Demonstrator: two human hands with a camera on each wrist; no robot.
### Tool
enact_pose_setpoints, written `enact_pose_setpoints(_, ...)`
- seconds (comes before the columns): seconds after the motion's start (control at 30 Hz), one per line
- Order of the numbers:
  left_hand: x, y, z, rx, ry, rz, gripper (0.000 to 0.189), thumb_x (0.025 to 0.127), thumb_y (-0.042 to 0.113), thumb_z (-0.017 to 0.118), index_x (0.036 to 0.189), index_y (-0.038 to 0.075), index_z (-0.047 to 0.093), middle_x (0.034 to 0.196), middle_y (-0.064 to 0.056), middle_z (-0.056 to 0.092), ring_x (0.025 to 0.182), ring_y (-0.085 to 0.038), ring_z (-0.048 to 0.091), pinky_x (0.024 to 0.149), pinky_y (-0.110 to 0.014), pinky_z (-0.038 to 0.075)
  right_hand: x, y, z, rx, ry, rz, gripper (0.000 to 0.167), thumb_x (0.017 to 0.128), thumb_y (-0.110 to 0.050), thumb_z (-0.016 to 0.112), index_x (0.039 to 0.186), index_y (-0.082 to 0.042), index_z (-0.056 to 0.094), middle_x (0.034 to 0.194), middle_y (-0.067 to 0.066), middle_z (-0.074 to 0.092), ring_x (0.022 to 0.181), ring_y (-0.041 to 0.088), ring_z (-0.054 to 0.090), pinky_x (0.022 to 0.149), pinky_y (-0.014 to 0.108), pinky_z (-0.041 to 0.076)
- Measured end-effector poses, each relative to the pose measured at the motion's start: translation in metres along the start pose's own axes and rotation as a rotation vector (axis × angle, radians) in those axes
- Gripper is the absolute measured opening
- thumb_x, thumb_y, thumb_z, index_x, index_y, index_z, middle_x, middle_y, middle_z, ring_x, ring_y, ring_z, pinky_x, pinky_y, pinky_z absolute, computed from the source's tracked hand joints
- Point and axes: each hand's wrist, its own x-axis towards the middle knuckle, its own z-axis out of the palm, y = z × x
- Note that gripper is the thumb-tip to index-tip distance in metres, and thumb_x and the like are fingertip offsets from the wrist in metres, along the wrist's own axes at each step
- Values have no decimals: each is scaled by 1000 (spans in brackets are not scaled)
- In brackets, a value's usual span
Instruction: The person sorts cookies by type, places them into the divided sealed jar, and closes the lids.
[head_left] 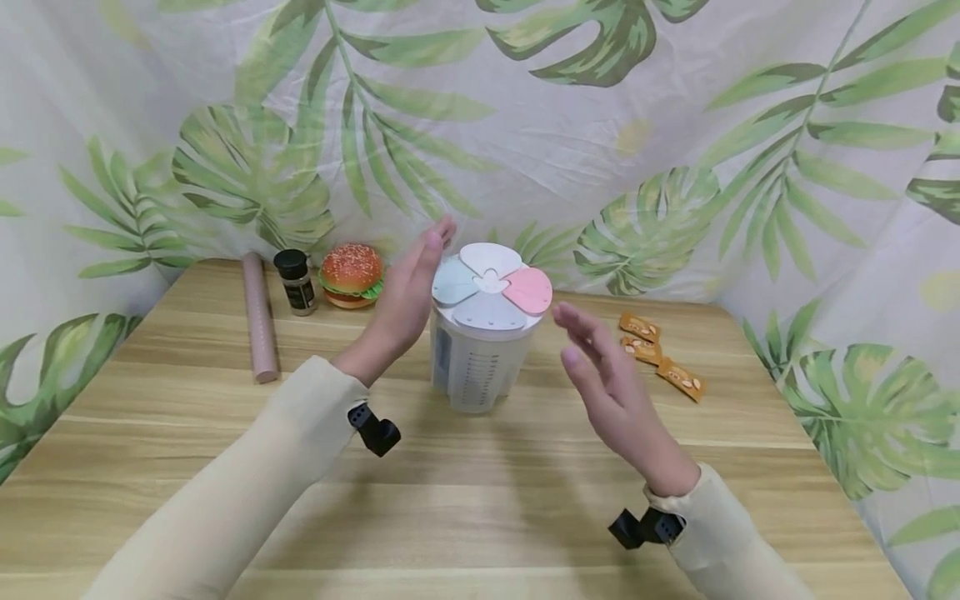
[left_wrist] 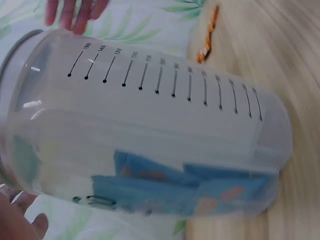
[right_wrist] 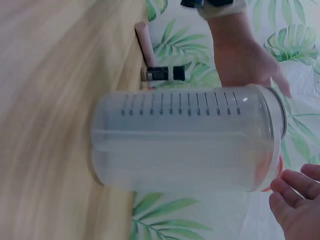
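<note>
A clear, compartmented storage canister [head_left: 480, 367] with printed measuring marks stands upright on the table. Its round lid [head_left: 491, 285] carries petal-shaped flaps in white, pale blue, grey and pink. Blue wrapped packets [left_wrist: 165, 185] lie in one compartment, seen in the left wrist view. My left hand [head_left: 405, 292] is raised at the canister's left side with fingers extended; whether it touches the lid I cannot tell. To the right of the lid, my right hand [head_left: 618, 387] hovers with fingers loosely spread, holding nothing.
Several orange snack packets [head_left: 660, 354] lie right of the canister. On the left are a pink patterned roll [head_left: 259, 321], a black-capped spice jar [head_left: 296, 283] and a toy hamburger [head_left: 351, 275]. A leaf-printed cloth [head_left: 540, 150] hangs behind the wooden table [head_left: 450, 517].
</note>
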Motion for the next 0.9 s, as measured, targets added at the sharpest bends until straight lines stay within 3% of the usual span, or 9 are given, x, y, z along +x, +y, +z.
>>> enact_pose_setpoints(0.13,-9,4,-8,165,11,206,69,112,55,30,157,6,47,162,-12,50,153,-28,45,129,-45,34,19,0,-2,-186,61,-123,43,99,1,66,141,3,59,143,19,65,138,30,60,121,25,43)
enact_pose_setpoints(0.27,-17,7,-16,318,-43,366,59,111,49,43,149,7,58,152,-11,62,145,-28,55,124,-49,41,37,0,-3,-278,-29,-225,43,96,-3,74,138,-3,65,138,13,69,136,29,61,120,37,47)
enact_pose_setpoints(0.43,-26,9,-22,428,-148,451,38,105,23,65,139,9,68,142,-10,69,140,-30,60,122,-49,45,49,0,-3,-358,-176,-289,45,95,-12,78,139,-5,65,141,9,68,139,27,59,119,41,48)
enact_pose_setpoints(0.67,-33,9,-24,515,-214,614,41,96,22,77,134,5,72,137,-11,72,135,-33,64,118,-51,48,60,3,-10,-406,-261,-329,44,93,-9,79,136,-6,69,138,8,70,133,25,64,116,42,51)
enact_pose_setpoints(0.9,-35,9,-28,530,-247,646,45,92,15,80,135,4,71,137,-12,72,134,-33,65,116,-53,50,66,4,-16,-382,-294,-335,42,91,-7,80,133,-6,72,138,10,72,135,27,65,117,43,50)
